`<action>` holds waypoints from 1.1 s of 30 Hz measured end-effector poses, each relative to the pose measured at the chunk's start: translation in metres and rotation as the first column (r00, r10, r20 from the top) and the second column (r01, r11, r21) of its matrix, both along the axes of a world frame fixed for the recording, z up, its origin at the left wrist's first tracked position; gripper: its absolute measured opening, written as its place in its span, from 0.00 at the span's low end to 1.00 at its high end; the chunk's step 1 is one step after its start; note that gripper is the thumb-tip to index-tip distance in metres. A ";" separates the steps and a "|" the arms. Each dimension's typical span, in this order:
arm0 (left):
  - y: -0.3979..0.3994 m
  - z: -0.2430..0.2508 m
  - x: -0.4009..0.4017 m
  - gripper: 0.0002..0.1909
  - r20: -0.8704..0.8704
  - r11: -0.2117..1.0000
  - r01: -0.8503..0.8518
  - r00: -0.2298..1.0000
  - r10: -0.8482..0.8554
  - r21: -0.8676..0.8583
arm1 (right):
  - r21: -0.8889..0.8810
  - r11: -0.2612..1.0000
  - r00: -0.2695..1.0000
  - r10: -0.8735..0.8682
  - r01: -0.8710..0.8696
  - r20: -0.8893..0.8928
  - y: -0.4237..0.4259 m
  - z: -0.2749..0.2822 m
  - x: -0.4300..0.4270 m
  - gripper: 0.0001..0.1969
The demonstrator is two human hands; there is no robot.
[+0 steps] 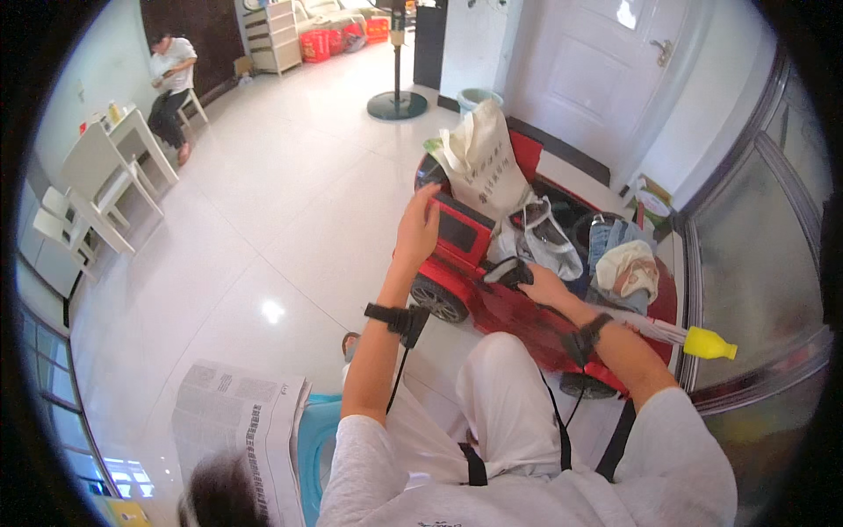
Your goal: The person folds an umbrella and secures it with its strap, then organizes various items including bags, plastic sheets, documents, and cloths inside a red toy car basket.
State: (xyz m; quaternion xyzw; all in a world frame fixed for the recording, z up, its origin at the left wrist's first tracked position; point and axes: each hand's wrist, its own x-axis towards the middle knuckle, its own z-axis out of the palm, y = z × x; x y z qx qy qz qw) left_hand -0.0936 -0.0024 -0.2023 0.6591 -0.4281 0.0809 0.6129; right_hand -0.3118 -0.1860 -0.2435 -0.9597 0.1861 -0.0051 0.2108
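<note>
A red ride-on toy car (507, 316) stands in front of me, heaped with bags and cloth. My left hand (420, 221) rests at the outer edge of its red side panel (458, 234); whether the fingers grip it is hard to tell. My right hand (543, 284) is on the black side mirror (508, 271) of the car, its fingers partly hidden. A cream cloth bag (484, 161) bearing writing leans upright in the car. Beside it lie a white plastic bag (546, 244) and bundled cloth (625, 270). A yellow-capped clear plastic object (708, 343) lies past my right forearm.
Newspapers (244, 421) lie over a light blue plastic stool (316, 448) at my left. A person (174, 85) sits on a chair by a white table (135, 132). A round-based stand (397, 105) and a bin (479, 99) are beyond the car; a sliding glass door (751, 237) is at right.
</note>
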 end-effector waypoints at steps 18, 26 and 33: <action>-0.039 -0.058 -0.041 0.30 -0.116 0.938 0.088 0.992 -0.052 0.335 | 0.135 0.961 0.891 -0.276 0.243 0.361 0.025 0.039 -0.085 0.26; 0.020 -0.084 -0.026 0.31 -0.094 0.912 0.100 0.993 -0.068 0.398 | -0.262 0.952 0.974 -0.194 0.158 -0.117 0.081 0.185 -0.237 0.30; 0.044 -0.093 -0.021 0.31 -0.051 0.925 0.084 0.996 -0.070 0.371 | -0.433 0.601 0.572 -0.792 0.672 -0.212 0.071 0.327 -0.258 0.27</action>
